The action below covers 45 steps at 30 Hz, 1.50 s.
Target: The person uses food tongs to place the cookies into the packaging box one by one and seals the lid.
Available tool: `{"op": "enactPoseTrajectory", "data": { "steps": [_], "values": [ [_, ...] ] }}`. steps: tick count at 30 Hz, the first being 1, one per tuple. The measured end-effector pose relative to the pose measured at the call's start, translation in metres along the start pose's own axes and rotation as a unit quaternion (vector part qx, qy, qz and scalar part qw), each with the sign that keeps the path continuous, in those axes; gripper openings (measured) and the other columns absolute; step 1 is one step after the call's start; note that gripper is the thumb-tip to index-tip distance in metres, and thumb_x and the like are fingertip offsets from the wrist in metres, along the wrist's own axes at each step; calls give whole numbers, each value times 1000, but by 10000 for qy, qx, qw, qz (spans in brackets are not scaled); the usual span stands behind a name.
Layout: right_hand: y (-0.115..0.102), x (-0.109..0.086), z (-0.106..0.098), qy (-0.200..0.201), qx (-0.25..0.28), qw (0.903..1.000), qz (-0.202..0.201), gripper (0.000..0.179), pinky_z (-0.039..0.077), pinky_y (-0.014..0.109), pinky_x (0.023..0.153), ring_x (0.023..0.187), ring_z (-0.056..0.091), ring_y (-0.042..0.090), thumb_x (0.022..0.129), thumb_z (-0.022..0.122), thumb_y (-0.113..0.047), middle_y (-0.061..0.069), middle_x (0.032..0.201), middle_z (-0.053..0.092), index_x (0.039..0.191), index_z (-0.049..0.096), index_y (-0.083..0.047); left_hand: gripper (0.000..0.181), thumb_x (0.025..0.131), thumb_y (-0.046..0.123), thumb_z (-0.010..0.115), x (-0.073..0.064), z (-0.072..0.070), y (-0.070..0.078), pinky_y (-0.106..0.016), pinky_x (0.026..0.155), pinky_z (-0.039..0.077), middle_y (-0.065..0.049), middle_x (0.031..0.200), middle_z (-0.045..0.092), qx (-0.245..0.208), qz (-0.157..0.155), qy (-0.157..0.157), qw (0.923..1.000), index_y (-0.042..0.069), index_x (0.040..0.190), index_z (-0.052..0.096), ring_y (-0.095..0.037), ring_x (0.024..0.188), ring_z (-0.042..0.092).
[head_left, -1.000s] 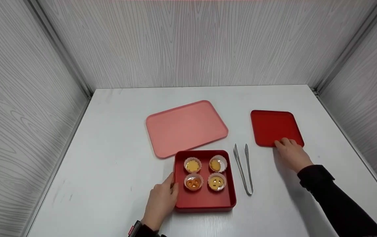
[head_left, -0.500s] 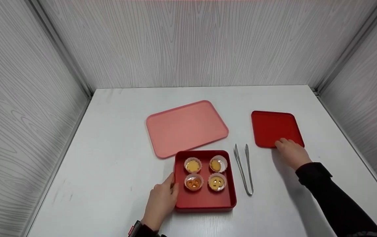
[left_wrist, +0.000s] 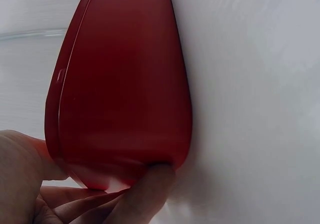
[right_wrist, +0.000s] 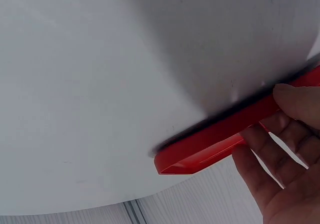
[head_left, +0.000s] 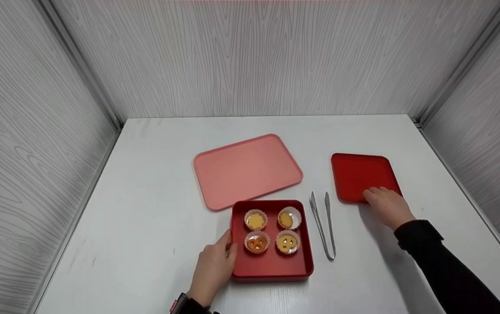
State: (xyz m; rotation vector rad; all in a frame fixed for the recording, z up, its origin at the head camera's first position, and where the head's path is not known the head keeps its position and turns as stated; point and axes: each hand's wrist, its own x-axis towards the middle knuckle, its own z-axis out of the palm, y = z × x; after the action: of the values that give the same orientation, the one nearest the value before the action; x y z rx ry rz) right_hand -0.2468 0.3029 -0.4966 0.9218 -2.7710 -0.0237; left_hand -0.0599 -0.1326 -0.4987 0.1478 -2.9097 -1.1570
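Observation:
In the head view a red box [head_left: 272, 266] stands at the front middle of the white table. Inside it sit several small tarts [head_left: 256, 220] in white paper cups, arranged in two rows. My left hand [head_left: 214, 266] grips the box's left wall; the left wrist view shows the fingers and thumb at a rounded corner of the box [left_wrist: 120, 83]. At the right lies a shallow red square lid [head_left: 359, 174] with a low rim. My right hand [head_left: 387, 207] pinches its near edge, thumb [right_wrist: 297, 101] outside the rim and fingers reaching over it in the right wrist view.
A pink rectangular tray [head_left: 248, 170] lies at an angle behind the box, its near edge close to the box's back corner. Metal tongs [head_left: 325, 231] lie spread between box and lid. Grey wood-grain panels [head_left: 254, 56] wall the table at back and sides.
The red lid has slid a little toward me, with my right hand still at its near edge. My left hand and the box have stayed in place.

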Motion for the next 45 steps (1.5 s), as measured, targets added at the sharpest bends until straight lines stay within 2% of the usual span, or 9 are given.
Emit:
{"op": "enactPoseTrajectory", "data": {
  "steps": [3, 8, 15, 20, 29, 35, 40, 45],
  "values": [
    [-1, -3, -2, 274, -21, 9996, -41, 28, 54, 44, 71, 78, 58, 33, 79, 77, 13, 18, 88, 61, 95, 58, 1, 43, 101, 18, 61, 0, 0, 0, -50, 82, 58, -19, 117, 73, 30, 46, 24, 10000, -1, 139, 58, -36, 103, 72],
    [-2, -4, -14, 872, -36, 9962, -48, 37, 54, 43, 62, 80, 53, 33, 77, 76, 16, 18, 92, 54, 101, 53, 0, 42, 101, 18, 61, 0, 0, 0, -49, 81, 58, -18, 115, 74, -4, 33, -45, 10000, 1, 139, 59, -34, 101, 73],
    [-3, -2, -31, 1680, 215, 9856, 3, 32, 43, 43, 51, 79, 50, 35, 84, 60, 23, 18, 93, 50, 103, 52, -2, 39, 100, 17, 62, 0, -1, 0, -50, 81, 58, -18, 114, 74, 14, 150, 7, 9999, 1, 136, 61, -36, 102, 72],
    [-6, 0, -46, 2120, 287, 9768, -17, 30, 43, 43, 56, 79, 54, 37, 86, 57, 23, 17, 91, 50, 102, 56, -2, 38, 100, 17, 62, 1, -3, -1, -49, 83, 57, -17, 111, 75, -119, 194, -65, 9997, 1, 134, 62, -34, 104, 72],
    [-18, 5, -81, 2498, 390, 9674, -162, 33, 40, 42, 67, 77, 48, 33, 86, 59, 25, 18, 93, 50, 106, 58, -1, 48, 100, 24, 63, 3, -7, -1, -51, 93, 54, -17, 115, 74, -259, -53, -236, 9994, -2, 141, 58, -34, 112, 69],
    [-31, 7, -101, 2574, 362, 9649, -377, 36, 41, 41, 69, 80, 51, 35, 86, 60, 25, 21, 96, 53, 113, 62, 2, 45, 101, 24, 62, 3, -8, 0, -51, 93, 54, -18, 115, 74, -266, -3, -227, 9994, -1, 139, 59, -34, 112, 69],
    [-47, 10, -115, 2864, 528, 9545, -646, 44, 40, 45, 69, 81, 49, 36, 82, 58, 29, 22, 97, 53, 116, 64, 1, 45, 101, 25, 62, 2, -11, 5, -51, 90, 55, -20, 116, 73, 29, 52, -68, 10000, -2, 137, 61, -37, 108, 70],
    [-65, 11, -129, 3065, 664, 9452, -904, 52, 41, 47, 69, 81, 48, 36, 80, 53, 32, 23, 99, 54, 120, 66, 1, 43, 100, 25, 64, 2, -20, 13, -49, 75, 58, -20, 112, 74, 435, 175, 312, 9984, -1, 134, 64, -36, 92, 74]
  ]
}}
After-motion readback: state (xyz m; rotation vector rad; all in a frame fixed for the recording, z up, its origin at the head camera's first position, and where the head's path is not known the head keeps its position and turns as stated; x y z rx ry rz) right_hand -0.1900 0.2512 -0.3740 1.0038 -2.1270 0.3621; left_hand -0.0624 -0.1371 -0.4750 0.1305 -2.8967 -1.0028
